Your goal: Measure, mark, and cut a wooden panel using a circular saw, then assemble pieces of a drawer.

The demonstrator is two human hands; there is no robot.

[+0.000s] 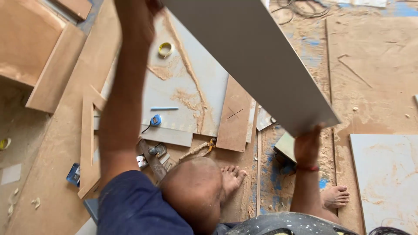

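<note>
Quite a bit gets hidden here: the left hand (146, 6) is cut off at the top edge of the view, so how its fingers are curled can't really be told, only that the raised left arm meets the far end of the long flat grey laminated board (250, 56) up there. The board itself is also cropped at the top, and its upper corner is lost out of frame. Motion blur is smeared over the left arm, so detail is mushy. The near lower corner of the board is pinched by the right hand (308, 141), fingers closed around the edge from below, with the fingertips tucked behind the panel and not seen. So the board is held tilted in the air between both hands, slanting from upper left down to right, well above the sawdust-covered plywood floor (374, 65). Underneath, a grey sheet dusted with sawdust (183, 87) is laid flat, with a yellow tape roll (165, 49), a blue pencil (164, 108) and a blue tape measure (155, 120) on it. A brown wooden offcut marked with a cross (234, 115) is lying beside it. Bare feet (231, 178) are planted near the scraps.
</note>
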